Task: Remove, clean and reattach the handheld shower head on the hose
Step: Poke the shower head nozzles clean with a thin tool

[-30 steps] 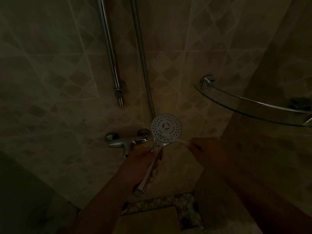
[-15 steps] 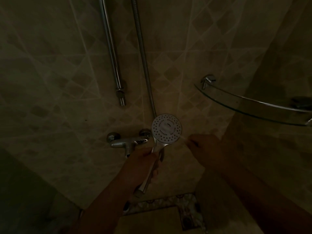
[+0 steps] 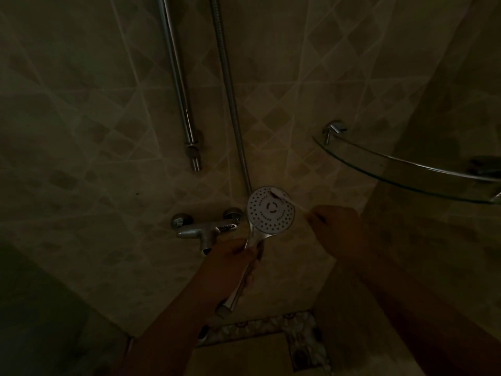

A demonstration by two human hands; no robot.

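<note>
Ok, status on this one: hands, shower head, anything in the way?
Left hand grips shower head handle, face toward camera. Right hand works thin brush at its upper rim. Nothing obstructing.

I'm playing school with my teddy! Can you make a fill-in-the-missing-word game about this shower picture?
1. The left hand grips the shower head by its ____.
2. The face with the spray holes is shaped like a ____.
3. The right hand holds a thin white brush against that ____.
4. The glass shelf sits on the ____ side of the picture.

Missing words: handle; circle; face; right
</note>
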